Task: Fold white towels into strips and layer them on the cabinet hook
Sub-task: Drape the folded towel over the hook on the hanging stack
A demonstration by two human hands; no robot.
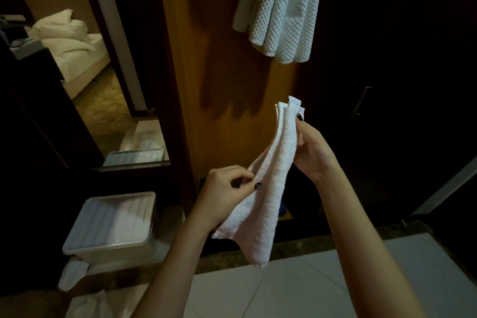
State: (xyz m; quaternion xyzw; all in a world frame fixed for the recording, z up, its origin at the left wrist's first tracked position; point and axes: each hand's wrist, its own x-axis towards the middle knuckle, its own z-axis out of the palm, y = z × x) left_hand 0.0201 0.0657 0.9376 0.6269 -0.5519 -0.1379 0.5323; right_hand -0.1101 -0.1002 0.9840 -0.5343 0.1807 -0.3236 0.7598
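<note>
Head view shows both hands raised before a wooden panel (219,64), with one white towel (265,196) stretched between them as a long folded strip that slants from upper right to lower left. The right hand (313,150) grips the strip's upper end, its thumb pressed on the front and its fingers wrapped behind; a small label (294,101) sticks up just above the thumb. The left hand (224,190), lower and to the left, pinches a side edge of the towel about halfway down between its thumb and curled fingers. Below the left hand the strip's loose end hangs free, spread a little wider. High above the right hand hang the hung towels (284,8), white and waffle-textured, draped in layers against the panel; what they hang from is out of sight. To the right of the right hand, a metal handle (361,102) shows on a dark door. Left of and below the left hand stands a clear lidded box (113,224) with white cloths inside, and a crumpled cloth (73,273) lies at its foot. Farther left, a mirror (85,59) reflects a bed. Pale floor (296,292) tiles lie under both forearms.
</note>
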